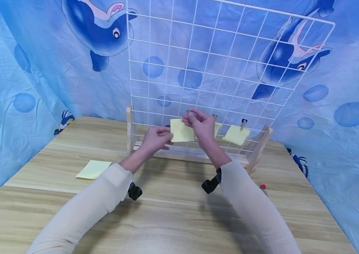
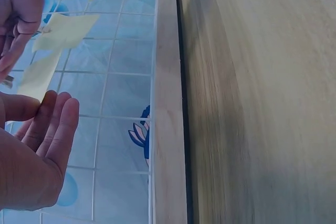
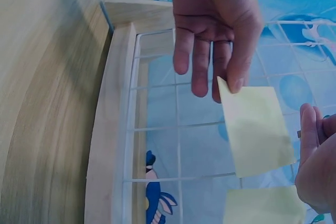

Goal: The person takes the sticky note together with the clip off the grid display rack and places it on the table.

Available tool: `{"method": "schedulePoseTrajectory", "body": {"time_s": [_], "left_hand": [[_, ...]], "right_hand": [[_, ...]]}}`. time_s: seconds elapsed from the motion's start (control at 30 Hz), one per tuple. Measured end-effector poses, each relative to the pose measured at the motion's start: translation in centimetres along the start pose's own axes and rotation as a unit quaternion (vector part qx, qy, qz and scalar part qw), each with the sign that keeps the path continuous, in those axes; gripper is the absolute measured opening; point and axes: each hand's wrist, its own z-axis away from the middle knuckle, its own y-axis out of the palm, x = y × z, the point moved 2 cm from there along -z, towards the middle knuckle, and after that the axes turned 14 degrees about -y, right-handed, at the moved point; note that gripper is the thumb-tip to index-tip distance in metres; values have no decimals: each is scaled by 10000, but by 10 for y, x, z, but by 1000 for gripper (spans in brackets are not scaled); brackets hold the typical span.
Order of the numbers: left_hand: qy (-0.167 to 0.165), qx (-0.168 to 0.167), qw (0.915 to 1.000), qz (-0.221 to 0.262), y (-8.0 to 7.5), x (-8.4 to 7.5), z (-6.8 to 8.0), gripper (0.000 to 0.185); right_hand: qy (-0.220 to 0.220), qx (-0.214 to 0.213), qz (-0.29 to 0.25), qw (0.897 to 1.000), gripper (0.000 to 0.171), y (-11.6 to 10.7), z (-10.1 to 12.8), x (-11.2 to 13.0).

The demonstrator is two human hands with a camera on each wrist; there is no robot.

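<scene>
A pale yellow sticky note [image 1: 181,131] is held upright against the white wire grid [image 1: 186,84]. My left hand [image 1: 155,141] pinches its lower left edge between thumb and fingers, as the left wrist view also shows. At its upper right, my right hand [image 1: 203,128] pinches a small wooden clip [image 1: 189,111] with a green top, mostly covered by the fingers. Just right of that hand, another sticky note [image 1: 218,129] hangs from a clip [image 1: 215,116], partly hidden. Farther right, a third sticky note [image 1: 236,135] hangs from a clip [image 1: 243,123] with a dark top.
Wooden feet [image 1: 259,146] and a low wooden rail [image 1: 179,154] support the grid. A yellow sticky note [image 1: 93,169] lies on the table [image 1: 166,222] at left. By the right sleeve lies a red-topped clip [image 1: 263,188]. A blue dolphin-print curtain [image 1: 24,81] surrounds the table.
</scene>
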Motion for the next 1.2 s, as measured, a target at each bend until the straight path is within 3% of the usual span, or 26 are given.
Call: {"method": "schedulePoseTrajectory", "body": {"time_s": [0.5,0.73,1.2], "left_hand": [[278,116,9985,-452,-16,10,16,28],[192,334,9985,-398,-27,16,27,31],[-161,730,9959,-507,-52,33,51,37]], "right_hand": [[-242,355,-162,9989,20,-6,17,20],[-178,533,-383,9977,20,-14,30,27],[220,729,-241,9968,27,-41,58,38]]}}
